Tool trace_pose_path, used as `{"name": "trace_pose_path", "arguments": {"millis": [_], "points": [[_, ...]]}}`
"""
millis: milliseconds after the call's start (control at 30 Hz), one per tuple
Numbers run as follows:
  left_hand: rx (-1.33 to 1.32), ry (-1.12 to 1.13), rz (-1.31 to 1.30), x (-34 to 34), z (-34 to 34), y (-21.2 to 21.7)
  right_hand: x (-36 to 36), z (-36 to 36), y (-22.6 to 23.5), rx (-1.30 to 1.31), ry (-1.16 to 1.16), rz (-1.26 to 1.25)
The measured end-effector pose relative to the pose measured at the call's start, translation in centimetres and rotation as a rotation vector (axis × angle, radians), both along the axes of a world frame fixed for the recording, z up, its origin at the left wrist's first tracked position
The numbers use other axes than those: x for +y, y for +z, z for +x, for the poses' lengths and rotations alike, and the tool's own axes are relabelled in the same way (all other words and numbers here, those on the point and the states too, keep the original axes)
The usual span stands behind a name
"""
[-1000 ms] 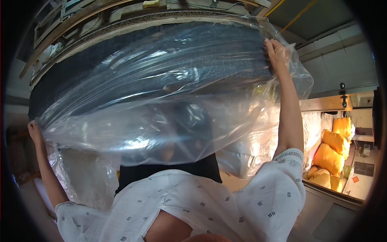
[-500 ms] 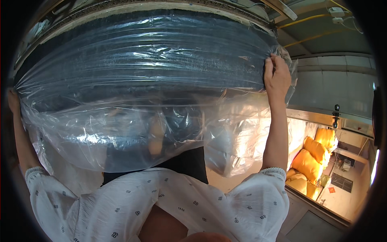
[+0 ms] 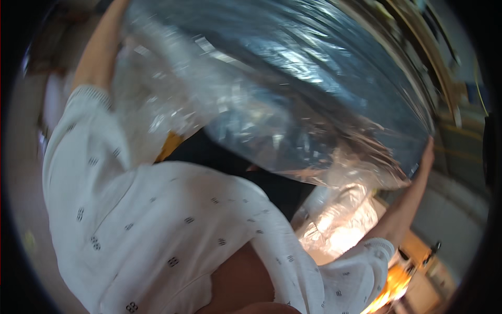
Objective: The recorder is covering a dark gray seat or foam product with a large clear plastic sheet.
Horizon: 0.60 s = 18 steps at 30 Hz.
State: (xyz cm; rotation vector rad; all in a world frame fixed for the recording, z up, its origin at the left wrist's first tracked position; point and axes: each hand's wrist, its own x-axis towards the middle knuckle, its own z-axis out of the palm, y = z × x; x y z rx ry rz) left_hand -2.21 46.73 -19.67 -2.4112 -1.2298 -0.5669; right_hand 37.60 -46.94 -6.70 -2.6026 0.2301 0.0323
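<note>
Observed as largest item: clear plastic film (image 3: 240, 120), spread diagonally from upper left to lower right over a dark slab (image 3: 376, 99), creased on top, with a looser fold toward the black trousers (image 3: 196, 152). Cannot tell whether wrapped around the slab or only laid over. Next in size: white patterned shirt (image 3: 172, 209), then crumpled clear plastic (image 3: 340, 220) beside the right forearm (image 3: 400, 212). Found at the film's right end: right hand (image 3: 428, 152), with grip apparently closed on gathered film, though blurred. Cannot tell the left grip; visible on that side only the left forearm (image 3: 99, 52), running out past the upper edge.

Judged step in hand: drawing the film taut across the slab. Would next call for even tension at both ends and for smoothing the loose fold.

Differs from 0.5 s earlier in a sharply rolled, blurred view, a steeply slanting slab, a left hand lost from sight, and yellow bundles (image 3: 393, 288) shifted lower. Unchanged: film over slab.
</note>
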Motion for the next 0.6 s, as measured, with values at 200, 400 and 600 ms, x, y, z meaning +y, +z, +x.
{"name": "trace_pose_path", "arguments": {"millis": [200, 400, 600], "points": [[-0.698, -0.116, -0.001, -1.0, -6.1, 6.4, 18.9, -13.3, 2.7, -0.488, 0.703, 0.288], [-0.738, -0.048, -0.104, -1.9, -4.2, 6.9, 22.5, -36.5, -1.3, 1.351, 1.073, 0.770], [-0.731, -0.018, -0.073, 1.6, -5.9, 6.5, 28.4, -41.6, -16.9, -0.043, 1.040, 0.108]]}}
